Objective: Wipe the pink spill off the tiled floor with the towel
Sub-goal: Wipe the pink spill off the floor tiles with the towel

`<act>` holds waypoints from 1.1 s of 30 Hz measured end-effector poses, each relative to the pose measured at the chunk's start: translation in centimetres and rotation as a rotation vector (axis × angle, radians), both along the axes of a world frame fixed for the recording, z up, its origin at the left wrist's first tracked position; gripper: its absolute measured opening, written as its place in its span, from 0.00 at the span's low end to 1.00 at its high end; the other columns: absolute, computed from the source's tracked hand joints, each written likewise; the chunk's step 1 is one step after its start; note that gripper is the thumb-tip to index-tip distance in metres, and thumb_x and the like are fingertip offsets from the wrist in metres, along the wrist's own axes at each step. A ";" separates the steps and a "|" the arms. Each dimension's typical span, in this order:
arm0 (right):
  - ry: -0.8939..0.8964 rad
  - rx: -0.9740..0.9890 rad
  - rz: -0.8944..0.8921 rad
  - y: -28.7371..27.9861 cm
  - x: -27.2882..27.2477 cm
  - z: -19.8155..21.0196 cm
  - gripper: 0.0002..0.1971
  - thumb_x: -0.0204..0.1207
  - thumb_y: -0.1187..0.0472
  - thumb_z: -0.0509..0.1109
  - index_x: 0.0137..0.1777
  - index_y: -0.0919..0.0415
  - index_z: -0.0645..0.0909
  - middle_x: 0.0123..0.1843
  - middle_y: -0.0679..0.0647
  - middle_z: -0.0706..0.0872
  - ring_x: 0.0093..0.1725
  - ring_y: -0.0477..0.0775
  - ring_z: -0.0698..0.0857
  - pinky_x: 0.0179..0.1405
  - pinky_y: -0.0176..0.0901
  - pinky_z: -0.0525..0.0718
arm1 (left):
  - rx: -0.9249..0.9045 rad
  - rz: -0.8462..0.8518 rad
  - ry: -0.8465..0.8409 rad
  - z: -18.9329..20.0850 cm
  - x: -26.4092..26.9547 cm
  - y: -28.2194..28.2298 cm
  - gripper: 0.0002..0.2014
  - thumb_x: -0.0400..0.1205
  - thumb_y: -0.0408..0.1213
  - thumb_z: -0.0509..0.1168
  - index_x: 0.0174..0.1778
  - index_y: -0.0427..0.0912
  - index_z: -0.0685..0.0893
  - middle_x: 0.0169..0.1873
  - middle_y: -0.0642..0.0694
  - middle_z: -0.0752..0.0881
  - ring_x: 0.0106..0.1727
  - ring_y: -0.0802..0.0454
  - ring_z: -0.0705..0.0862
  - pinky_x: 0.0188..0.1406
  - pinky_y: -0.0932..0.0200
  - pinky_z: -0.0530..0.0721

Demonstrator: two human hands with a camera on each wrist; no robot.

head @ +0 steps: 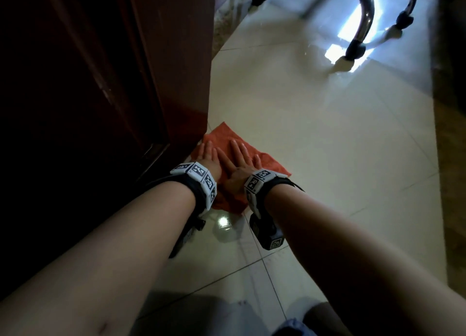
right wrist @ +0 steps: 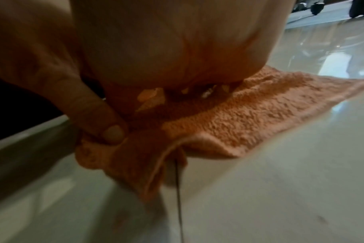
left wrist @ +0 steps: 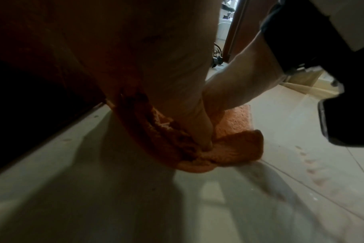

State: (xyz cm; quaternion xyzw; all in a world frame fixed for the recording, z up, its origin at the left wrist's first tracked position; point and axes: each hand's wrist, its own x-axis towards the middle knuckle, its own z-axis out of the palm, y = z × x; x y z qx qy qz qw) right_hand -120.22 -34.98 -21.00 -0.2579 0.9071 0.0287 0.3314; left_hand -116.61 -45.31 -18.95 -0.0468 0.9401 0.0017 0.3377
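An orange towel (head: 267,163) lies on the pale tiled floor (head: 340,146), close against a dark wooden cabinet. My left hand (head: 208,154) and right hand (head: 240,156) rest side by side on it, palms down, fingers straight. The left wrist view has the towel (left wrist: 237,148) bunched under the palm, with a thumb dug into its near fold. The right palm covers the towel (right wrist: 260,113) in the right wrist view, and the left thumb (right wrist: 111,131) presses the crumpled near corner. Faint pink streaks (left wrist: 314,171) mark the tile to the right of the towel.
The dark wooden cabinet (head: 100,83) fills the left side and borders the towel. A chair base with chrome legs and black castors (head: 356,48) stands far ahead on the right. Glare spots shine on the glossy tiles. My clothed knee (head: 290,327) shows at the bottom.
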 end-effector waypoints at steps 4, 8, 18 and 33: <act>-0.034 -0.002 -0.085 2.7 1.1 0.2 0.48 0.72 0.28 0.61 0.81 0.31 0.31 0.83 0.46 0.23 0.82 0.53 0.27 0.81 0.67 0.37 | 0.079 0.040 0.006 -0.4 1.0 2.3 0.56 0.78 0.56 0.67 0.82 0.30 0.34 0.82 0.35 0.32 0.83 0.38 0.33 0.83 0.42 0.45; -0.050 -0.020 -0.243 7.1 1.7 0.8 0.49 0.70 0.28 0.65 0.82 0.30 0.35 0.84 0.44 0.26 0.83 0.51 0.29 0.80 0.65 0.40 | 0.087 -0.084 0.006 -1.8 0.6 5.1 0.66 0.67 0.68 0.69 0.82 0.36 0.31 0.81 0.39 0.28 0.82 0.41 0.30 0.82 0.39 0.42; -0.092 0.186 -0.438 18.8 5.0 1.0 0.39 0.76 0.29 0.54 0.84 0.37 0.45 0.87 0.43 0.37 0.84 0.61 0.31 0.83 0.58 0.37 | 0.201 -0.423 0.013 -2.3 0.5 17.0 0.50 0.80 0.54 0.64 0.84 0.42 0.34 0.81 0.45 0.27 0.83 0.45 0.29 0.78 0.27 0.45; -0.034 -0.051 -1.027 33.4 13.0 0.0 0.43 0.75 0.28 0.55 0.81 0.32 0.31 0.82 0.44 0.21 0.81 0.55 0.24 0.79 0.61 0.30 | 0.199 -0.781 0.026 -3.6 2.1 31.1 0.52 0.76 0.66 0.59 0.82 0.52 0.29 0.81 0.48 0.26 0.82 0.43 0.27 0.74 0.25 0.36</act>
